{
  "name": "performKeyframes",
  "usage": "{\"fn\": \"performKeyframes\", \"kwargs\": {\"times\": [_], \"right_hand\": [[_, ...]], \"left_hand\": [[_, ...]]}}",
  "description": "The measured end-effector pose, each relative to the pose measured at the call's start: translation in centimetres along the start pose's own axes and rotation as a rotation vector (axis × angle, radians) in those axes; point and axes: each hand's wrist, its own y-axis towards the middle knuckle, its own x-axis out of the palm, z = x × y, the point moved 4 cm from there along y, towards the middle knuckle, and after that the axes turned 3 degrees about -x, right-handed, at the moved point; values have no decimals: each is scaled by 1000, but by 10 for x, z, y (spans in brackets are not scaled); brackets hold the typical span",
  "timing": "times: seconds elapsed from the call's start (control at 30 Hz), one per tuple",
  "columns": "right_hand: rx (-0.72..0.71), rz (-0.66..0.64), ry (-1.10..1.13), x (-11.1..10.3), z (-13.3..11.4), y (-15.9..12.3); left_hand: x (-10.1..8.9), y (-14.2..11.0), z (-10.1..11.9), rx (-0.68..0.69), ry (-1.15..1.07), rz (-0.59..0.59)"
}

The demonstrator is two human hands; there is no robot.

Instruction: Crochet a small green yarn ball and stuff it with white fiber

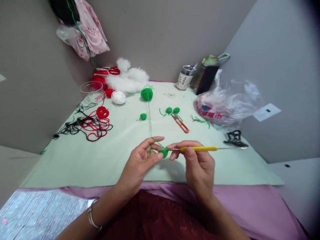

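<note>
My left hand (143, 155) pinches a small green crochet piece (164, 153) between thumb and fingers, above the front of the table. Green yarn (150, 123) runs from its raised index finger back to a green yarn ball (146, 94). In my right hand (197, 163) is a crochet hook (200, 148) with a yellow handle, held level. The hook's metal tip reaches the top of the green piece; whether it is inside a stitch is too small to tell. Beyond the hands lie a small green crocheted ball (143, 116), two more green pieces (172, 110) and orange-handled thread snips (180, 123).
Tangled black and red yarn (95, 125) lies at left. White stuffing (128, 78), a white yarn ball (118, 97) and a clear cup (91, 90) stand behind. At right are a plastic bag (222, 103), a phone (207, 80), a pen jar (185, 77) and a black hair clip (235, 138).
</note>
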Motion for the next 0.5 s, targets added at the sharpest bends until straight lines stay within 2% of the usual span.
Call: {"fn": "performKeyframes", "kwargs": {"times": [0.27, 0.5], "right_hand": [[39, -25, 120, 0, 1, 2], [-8, -46, -44, 0, -6, 3]], "left_hand": [[-3, -1, 2, 25, 50, 9], [-3, 1, 2, 45, 85, -9]]}}
